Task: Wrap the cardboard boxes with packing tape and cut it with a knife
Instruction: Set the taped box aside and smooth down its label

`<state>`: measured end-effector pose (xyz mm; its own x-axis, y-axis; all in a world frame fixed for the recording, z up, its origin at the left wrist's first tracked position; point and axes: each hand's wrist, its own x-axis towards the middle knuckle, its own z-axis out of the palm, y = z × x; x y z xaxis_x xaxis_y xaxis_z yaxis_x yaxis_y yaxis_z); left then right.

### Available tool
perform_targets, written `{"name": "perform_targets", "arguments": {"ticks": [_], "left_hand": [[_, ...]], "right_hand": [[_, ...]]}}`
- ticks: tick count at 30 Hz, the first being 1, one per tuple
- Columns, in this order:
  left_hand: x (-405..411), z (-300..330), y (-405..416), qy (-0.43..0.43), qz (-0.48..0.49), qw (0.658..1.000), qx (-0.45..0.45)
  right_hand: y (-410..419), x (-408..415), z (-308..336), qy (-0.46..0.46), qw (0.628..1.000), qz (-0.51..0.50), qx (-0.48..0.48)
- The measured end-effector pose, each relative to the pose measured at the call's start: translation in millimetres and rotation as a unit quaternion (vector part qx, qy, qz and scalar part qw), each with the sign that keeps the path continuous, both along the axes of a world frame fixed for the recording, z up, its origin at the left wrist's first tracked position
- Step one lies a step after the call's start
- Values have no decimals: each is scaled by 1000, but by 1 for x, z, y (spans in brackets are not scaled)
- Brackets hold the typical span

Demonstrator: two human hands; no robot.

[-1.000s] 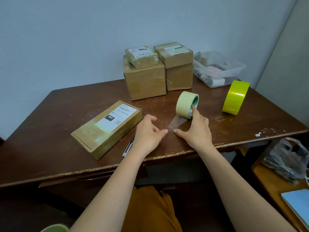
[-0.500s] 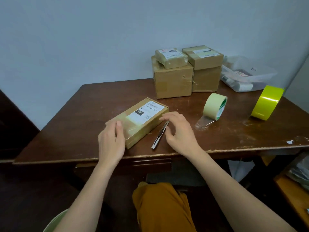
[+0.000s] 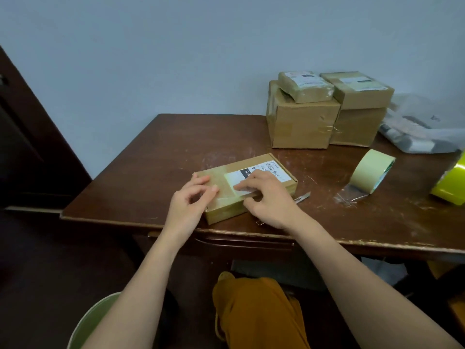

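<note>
A flat box (image 3: 254,182) lies near the front edge of the brown table (image 3: 156,157), its white label (image 3: 254,173) facing up. The right hand (image 3: 270,197) lies across the label with its fingers stretched out and pressing down on the top of the box, thumb tucked against the near side; it holds nothing. The left hand (image 3: 190,200) is at the box's left end, its fingers loosely bent with the tips resting at the top edge, and whether they pinch any tape there I cannot tell. Just to the right of the box, partly hidden behind the right wrist, the knife (image 3: 303,197) lies on the table, untouched. Further right a pale tape roll (image 3: 370,172) stands on edge with a short clear strip pulled out and stuck flat on the wood in front of it. A bright yellow roll (image 3: 451,185) shows at the right edge of the view, cut off by it. At the back of the table four more boxes are stacked two and two: a small one (image 3: 305,86) on a big one (image 3: 302,124), and beside them another (image 3: 357,89) on the last (image 3: 357,127). A blurred clear tub (image 3: 422,132) sits to their right.
</note>
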<state>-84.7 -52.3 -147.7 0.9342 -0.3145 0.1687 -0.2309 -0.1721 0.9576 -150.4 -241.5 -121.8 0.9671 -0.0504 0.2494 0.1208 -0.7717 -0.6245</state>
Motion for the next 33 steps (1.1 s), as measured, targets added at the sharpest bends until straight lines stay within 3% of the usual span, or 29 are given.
{"name": "perform_targets", "arguments": {"ticks": [8,21,33], "left_hand": [[-7,2,-2,-5,-13,999,39],[-16,5,-8,-4,3,998,55],[-22,-11,-22,-62,90,993,42]], "right_hand": [[2,5,4,51,996,21,69],[5,8,2,19,994,-2,111],[15,12,-4,-27,998,-51,-5]]}}
